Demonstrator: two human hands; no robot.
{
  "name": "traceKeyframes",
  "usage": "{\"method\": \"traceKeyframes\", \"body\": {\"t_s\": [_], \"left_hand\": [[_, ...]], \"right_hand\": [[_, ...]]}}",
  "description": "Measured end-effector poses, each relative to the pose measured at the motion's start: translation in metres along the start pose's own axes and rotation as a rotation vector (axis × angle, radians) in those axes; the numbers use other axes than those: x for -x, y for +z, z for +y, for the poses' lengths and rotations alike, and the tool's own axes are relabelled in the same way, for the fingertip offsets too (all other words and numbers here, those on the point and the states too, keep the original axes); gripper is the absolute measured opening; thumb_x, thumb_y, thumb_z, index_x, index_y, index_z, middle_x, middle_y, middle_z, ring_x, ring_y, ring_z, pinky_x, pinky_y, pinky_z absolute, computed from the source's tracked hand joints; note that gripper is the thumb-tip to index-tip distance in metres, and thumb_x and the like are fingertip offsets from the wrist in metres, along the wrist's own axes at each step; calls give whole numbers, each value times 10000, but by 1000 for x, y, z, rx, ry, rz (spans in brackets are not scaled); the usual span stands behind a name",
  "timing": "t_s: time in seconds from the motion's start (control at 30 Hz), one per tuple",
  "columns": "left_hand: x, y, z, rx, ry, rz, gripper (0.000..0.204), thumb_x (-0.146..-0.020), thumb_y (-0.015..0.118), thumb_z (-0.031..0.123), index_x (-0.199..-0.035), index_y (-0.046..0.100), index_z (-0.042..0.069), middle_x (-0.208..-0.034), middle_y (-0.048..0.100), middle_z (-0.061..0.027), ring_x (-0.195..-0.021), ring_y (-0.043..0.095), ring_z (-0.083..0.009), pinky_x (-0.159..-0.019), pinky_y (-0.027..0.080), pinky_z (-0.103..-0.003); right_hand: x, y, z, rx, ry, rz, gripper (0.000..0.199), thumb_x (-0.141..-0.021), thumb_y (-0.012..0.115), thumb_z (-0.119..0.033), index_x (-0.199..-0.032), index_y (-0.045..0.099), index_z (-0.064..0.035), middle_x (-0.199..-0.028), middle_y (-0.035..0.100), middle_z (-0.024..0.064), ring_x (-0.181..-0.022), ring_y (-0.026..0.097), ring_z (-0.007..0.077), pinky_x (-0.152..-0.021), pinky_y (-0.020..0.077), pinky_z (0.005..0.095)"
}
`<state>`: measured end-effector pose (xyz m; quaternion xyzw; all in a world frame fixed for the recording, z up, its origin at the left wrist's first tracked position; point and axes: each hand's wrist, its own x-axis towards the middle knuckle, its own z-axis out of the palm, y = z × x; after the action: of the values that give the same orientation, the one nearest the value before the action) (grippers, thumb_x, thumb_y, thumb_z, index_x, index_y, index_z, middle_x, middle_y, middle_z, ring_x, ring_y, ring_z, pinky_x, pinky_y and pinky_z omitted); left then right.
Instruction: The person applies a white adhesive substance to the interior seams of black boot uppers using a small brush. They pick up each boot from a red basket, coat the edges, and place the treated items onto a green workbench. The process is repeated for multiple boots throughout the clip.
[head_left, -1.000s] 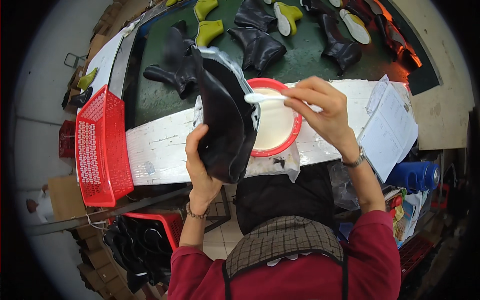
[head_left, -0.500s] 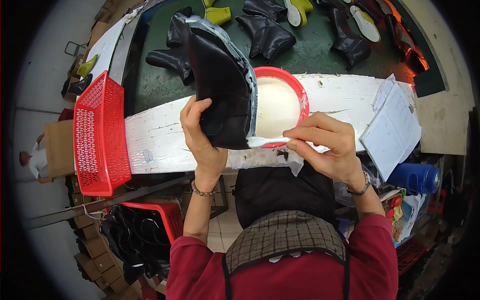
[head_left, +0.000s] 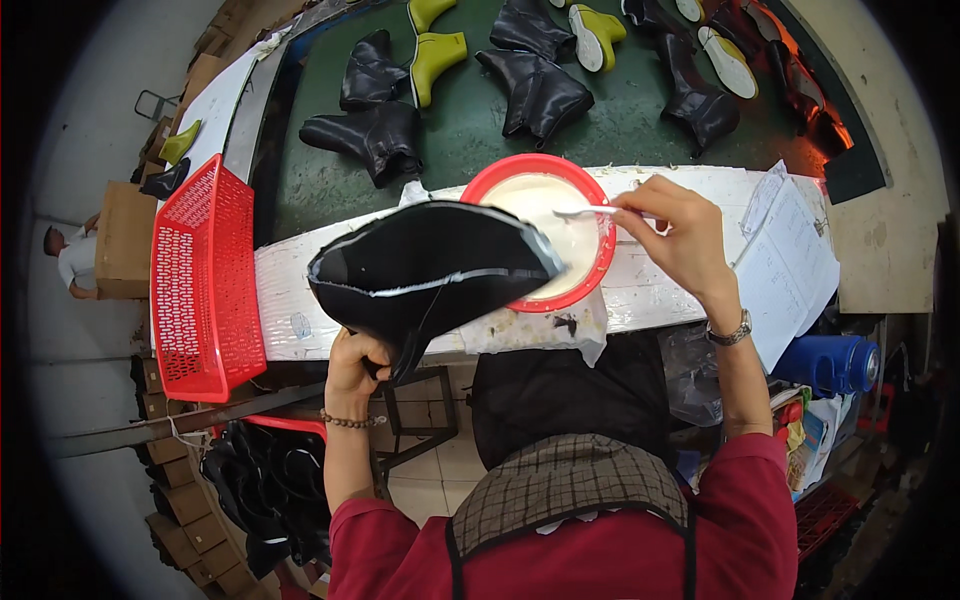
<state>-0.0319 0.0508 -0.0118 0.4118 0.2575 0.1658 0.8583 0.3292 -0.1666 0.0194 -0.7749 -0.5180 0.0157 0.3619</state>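
My left hand (head_left: 352,378) grips a black boot upper (head_left: 430,310) from below and holds it tilted over the white board. Its open underside faces up, with a whitish wet band along the edge. The upper's right end overlaps the rim of a red bowl (head_left: 478,186) that holds a creamy white liquid (head_left: 575,245). Between the thumb and fingers of my right hand (head_left: 680,235) is a small white-handled brush (head_left: 590,211). The brush's tip is above the liquid; whether it touches the surface I cannot tell.
Black boots (head_left: 545,95) and yellow-green shoe lasts (head_left: 435,65) lie on the green conveyor belt (head_left: 270,190) ahead. A red basket (head_left: 205,290) stands left; papers (head_left: 790,270) and a blue jug (head_left: 825,362) are right. Another person (head_left: 75,260) is beside a carton (head_left: 122,240) far left.
My left hand has lowered and turned the boot upper, so its underside now faces up. My right hand has moved the brush from the upper's edge up over the bowl.
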Motion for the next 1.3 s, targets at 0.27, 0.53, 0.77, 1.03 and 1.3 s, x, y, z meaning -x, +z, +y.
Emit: {"method": "traceKeyframes", "body": {"t_s": [0.27, 0.53, 0.77, 1.03, 1.3], "left_hand": [[3, 28, -9, 395, -20, 50, 546, -603, 646, 69, -1104, 631, -147, -862, 672, -263, -500, 560, -244, -404, 402, -324], [-7, 24, -4, 388, -23, -238, 543, -657, 674, 146, -1131, 617, -113, -791, 631, -223, -497, 485, -238, -430, 388, -323], [-3, 16, -24, 181, -201, 4, 440, -525, 534, -132, -953, 636, -141, -734, 654, -184, -360, 436, -173, -304, 246, -272], [-8, 68, 5, -112, -406, 10, 391, -497, 517, -124, -870, 634, -126, -664, 626, -182, -360, 436, -176, -314, 236, -278], [-17, 88, 4, -209, -561, -139, 553, -641, 564, -127, -1190, 581, -60, -722, 612, -119, -443, 478, -131, -363, 326, -258]], "right_hand": [[-22, 9, -27, -320, -261, 84, 168, -800, 835, -117, -964, 801, -127, -887, 718, -19, -727, 613, 110, -715, 369, 281], [8, 2, -14, -266, -179, 44, 171, -808, 827, -110, -978, 808, -126, -869, 723, -22, -753, 619, 99, -799, 365, 290], [-33, 14, -30, -317, -364, 6, 143, -846, 804, -147, -989, 806, -137, -867, 717, -32, -741, 612, 101, -798, 351, 300], [-36, -11, -34, -300, -374, -102, 143, -826, 808, -109, -969, 812, -101, -812, 721, -12, -701, 594, 104, -795, 341, 303], [-59, -3, -43, -213, -507, -177, 155, -813, 838, -156, -965, 817, -139, -863, 720, -30, -743, 586, 97, -784, 327, 305]]}}
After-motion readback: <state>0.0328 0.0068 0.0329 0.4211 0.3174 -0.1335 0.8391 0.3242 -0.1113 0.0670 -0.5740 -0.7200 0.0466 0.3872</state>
